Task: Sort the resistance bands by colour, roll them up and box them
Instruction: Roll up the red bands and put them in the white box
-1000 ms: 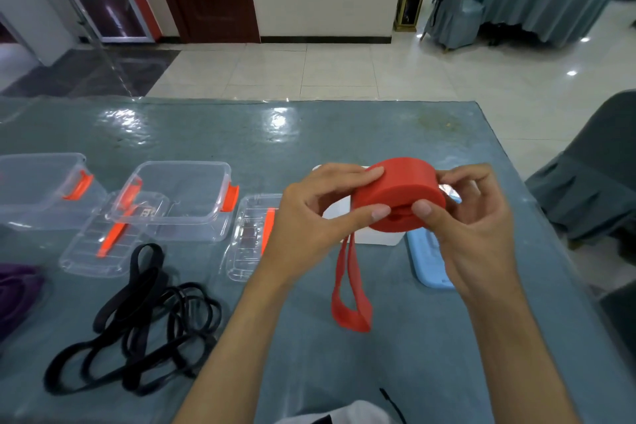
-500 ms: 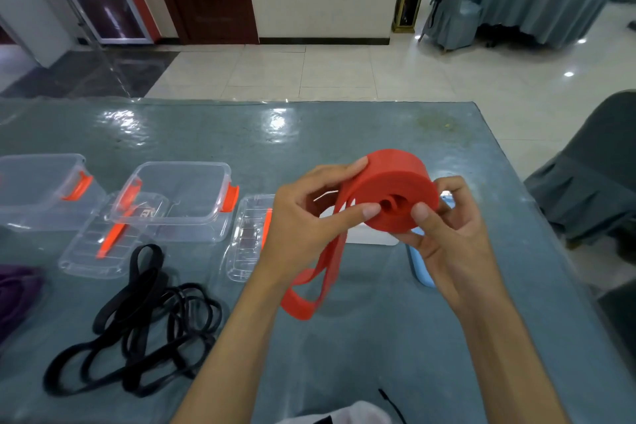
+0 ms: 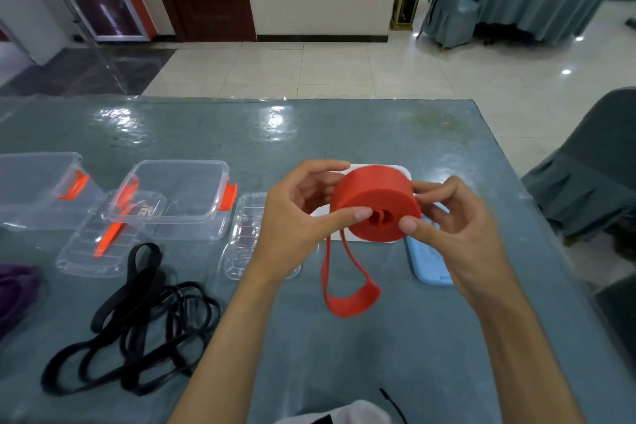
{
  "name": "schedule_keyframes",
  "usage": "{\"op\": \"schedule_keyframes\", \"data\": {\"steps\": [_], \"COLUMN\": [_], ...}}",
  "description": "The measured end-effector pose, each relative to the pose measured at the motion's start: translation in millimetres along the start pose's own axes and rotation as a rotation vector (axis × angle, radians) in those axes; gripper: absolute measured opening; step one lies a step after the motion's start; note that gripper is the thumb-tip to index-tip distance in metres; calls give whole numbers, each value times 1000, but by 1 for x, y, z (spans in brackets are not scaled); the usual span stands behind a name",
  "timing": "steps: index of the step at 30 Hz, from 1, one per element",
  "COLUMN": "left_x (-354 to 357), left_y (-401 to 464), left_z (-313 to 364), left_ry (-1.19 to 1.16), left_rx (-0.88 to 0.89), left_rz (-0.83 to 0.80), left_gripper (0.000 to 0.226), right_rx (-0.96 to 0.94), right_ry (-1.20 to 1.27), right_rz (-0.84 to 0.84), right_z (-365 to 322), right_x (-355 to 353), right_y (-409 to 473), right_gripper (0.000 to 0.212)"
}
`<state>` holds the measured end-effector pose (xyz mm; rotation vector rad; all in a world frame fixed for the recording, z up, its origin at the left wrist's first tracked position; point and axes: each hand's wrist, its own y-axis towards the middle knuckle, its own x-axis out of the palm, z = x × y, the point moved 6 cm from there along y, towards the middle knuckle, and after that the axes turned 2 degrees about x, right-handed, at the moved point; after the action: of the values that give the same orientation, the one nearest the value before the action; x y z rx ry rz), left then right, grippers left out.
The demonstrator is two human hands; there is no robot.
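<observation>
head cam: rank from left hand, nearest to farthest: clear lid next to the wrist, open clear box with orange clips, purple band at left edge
1. Clear lid: beside the left hand, partly hidden behind its wrist.
2. Open clear box: further left, orange clips at its ends.
3. Purple band: far left edge of the table, cut off by the frame.

Table [image 3: 344,134]: my left hand [image 3: 292,217] at nine o'clock and right hand [image 3: 457,227] at three hold the roll [image 3: 378,203] above centre, tail [image 3: 344,293] hanging at six. Two boxes [image 3: 175,200] and lids [image 3: 93,251] at nine; loose bands [image 3: 137,320] at seven; a pad [image 3: 428,262] under my right hand.
</observation>
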<state>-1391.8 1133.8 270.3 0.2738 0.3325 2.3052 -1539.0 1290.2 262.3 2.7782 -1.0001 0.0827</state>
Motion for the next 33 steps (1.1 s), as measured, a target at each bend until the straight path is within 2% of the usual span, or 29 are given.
{"op": "schedule_keyframes", "data": {"steps": [5,8,12,15,17,21,24,29,31,33], "left_x": [7,8,2,-3,-1,-1,-5,-15,-17,-21], "left_y": [-2,-2,2,0,-2,-3,-4,-10,-14,-17], "left_z": [-2,-3,-8,-12,-14,-16,-19,-19,-20,-21], "left_ry": [19,-9,-30,18,7,-81,-75,-53,-78,-102], "left_rx": [34,39,-20,-23,-22,-34,-44,36,52,66], "left_rz": [-5,-28,-87,-8,1,-68,-111,7,59,44], "left_gripper": [43,43,49,44,40,33,40,38,37,38], "right_rx": [-45,-87,-12,49,52,43,36,39,-6,-45], "right_ry": [-109,-58,81,-133,-196,8,80,-128,-118,-83], "right_rz": [-32,38,42,-72,-59,-12,-5,-92,-70,-36], "right_z": [-13,-16,0,9,12,13,17,7,-2,-7], "right_x": [-4,-8,-7,-2,-1,-1,3,10,10,14], "right_y": [3,3,3,5,5,1,-2,1,5,4], "right_gripper": [37,35,32,40,45,51,40,40,44,45]}}
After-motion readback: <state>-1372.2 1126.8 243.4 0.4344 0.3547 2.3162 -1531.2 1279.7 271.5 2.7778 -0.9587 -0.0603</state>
